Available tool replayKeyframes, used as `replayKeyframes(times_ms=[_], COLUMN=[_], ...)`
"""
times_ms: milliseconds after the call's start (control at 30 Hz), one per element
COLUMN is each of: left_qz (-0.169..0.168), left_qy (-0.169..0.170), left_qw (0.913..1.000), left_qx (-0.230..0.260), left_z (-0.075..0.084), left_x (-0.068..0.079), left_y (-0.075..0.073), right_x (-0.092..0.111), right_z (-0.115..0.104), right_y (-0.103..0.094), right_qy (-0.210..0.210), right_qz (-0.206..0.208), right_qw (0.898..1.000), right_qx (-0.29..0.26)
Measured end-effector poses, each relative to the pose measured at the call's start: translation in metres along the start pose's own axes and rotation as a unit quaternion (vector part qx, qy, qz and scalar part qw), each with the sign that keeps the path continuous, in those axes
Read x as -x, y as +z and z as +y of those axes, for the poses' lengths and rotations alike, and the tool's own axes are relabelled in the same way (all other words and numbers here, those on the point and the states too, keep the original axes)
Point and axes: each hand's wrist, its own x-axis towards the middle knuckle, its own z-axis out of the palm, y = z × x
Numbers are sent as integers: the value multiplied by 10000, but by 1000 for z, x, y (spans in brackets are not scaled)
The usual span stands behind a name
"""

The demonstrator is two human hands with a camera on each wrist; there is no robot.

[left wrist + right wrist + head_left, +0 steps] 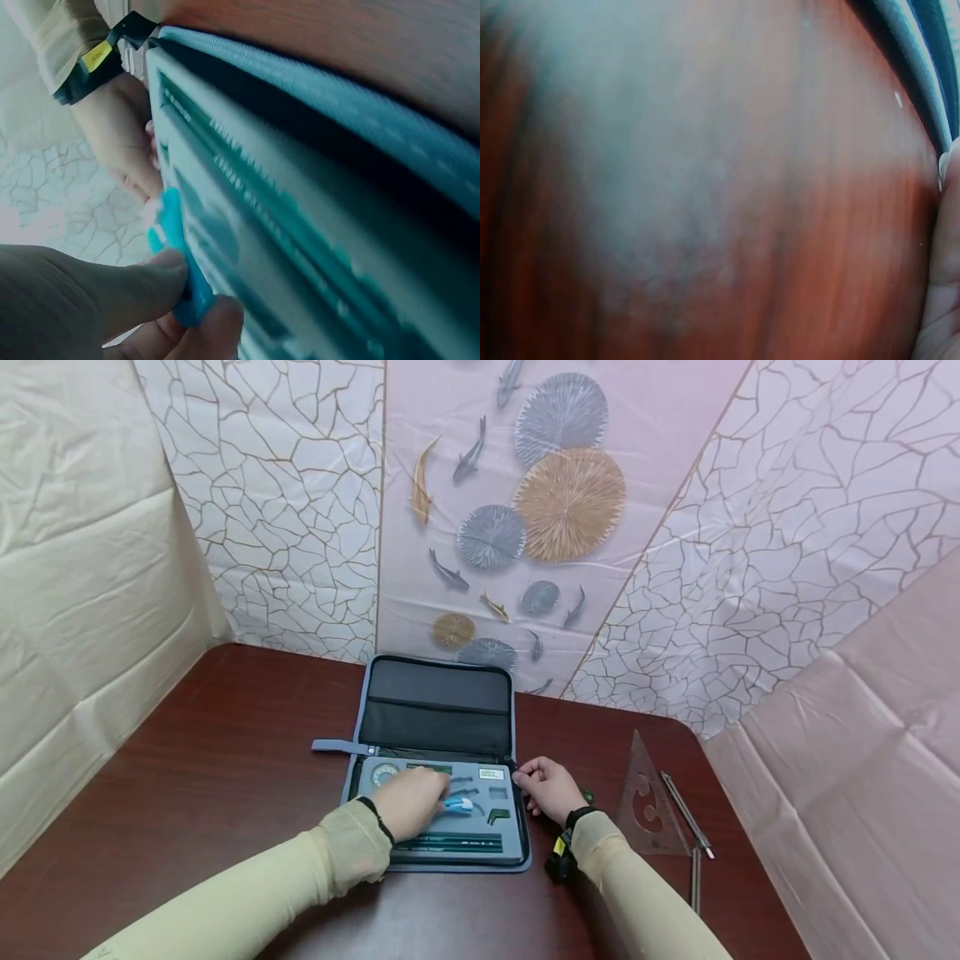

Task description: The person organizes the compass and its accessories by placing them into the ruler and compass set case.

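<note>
A zip-up drawing-set case [523, 852] lies unfolded on the table, its dark lid leaning back. My left hand [412, 800] is over the grey insert and pinches a small blue plastic piece [191, 279] between thumb and fingertips; its exact kind does not show. Dark green pencils [480, 842] lie in the slot at the front of the insert. Around the blue piece are a round dial-like item [385, 773], a white eraser [491, 774] and a dark green angular piece [498, 816]. My right hand [552, 789] grips the case's right edge with thumb and fingers.
On the right of the table lies a clear set square [651, 810] with curved cut-outs. Beside it are thin metal-coloured rods [686, 810]. A strap [341, 746] sticks out left of the case. Patterned cloth [300, 510] hangs behind the table.
</note>
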Motion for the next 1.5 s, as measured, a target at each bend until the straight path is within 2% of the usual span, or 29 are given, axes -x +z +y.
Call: replayKeyframes(times_ms=[233,467,600,800,933,1033,1100,1167,1300,1400,1500], left_qz=[142,221,263,1,13,-60,-189,-161,119,205,113], left_qy=[84,203,498,1054,1212,1234,1131,1008,255,-810,-1760], left_qw=[9998,9987,9941,9793,9727,9758,9834,9907,9994,9964,9826], left_qx=[-61,-408,-930,-1729,-1977,-1805,-1404,-905,-183,149,587], left_z=[1,5,6,10,9,7,4,-4,-30,-59,-91], left_x=[-7,-7,1,15,20,22,24,25,28,31,33], left_y=[13,19,19,20,21,20,15,9,-13,-31,-40], right_x=[-2,-2,-3,-2,-3,-2,-2,-2,-1,-2,-2], right_z=[0,0,-1,-2,-1,-1,0,0,0,0,-1], right_y=[-1,-2,-2,-1,-1,-1,-2,-2,-2,-2,-1], right_qy=[57,104,107,74,78,108,121,126,87,49,49], right_qz=[-62,-117,-132,-69,-65,-51,-49,-52,-86,-114,-125], right_qw=[10000,9998,9998,9999,9999,9999,9999,9999,9999,9999,9999], right_qx=[-15,-89,-95,-43,-24,-5,-4,0,-36,-49,-14])
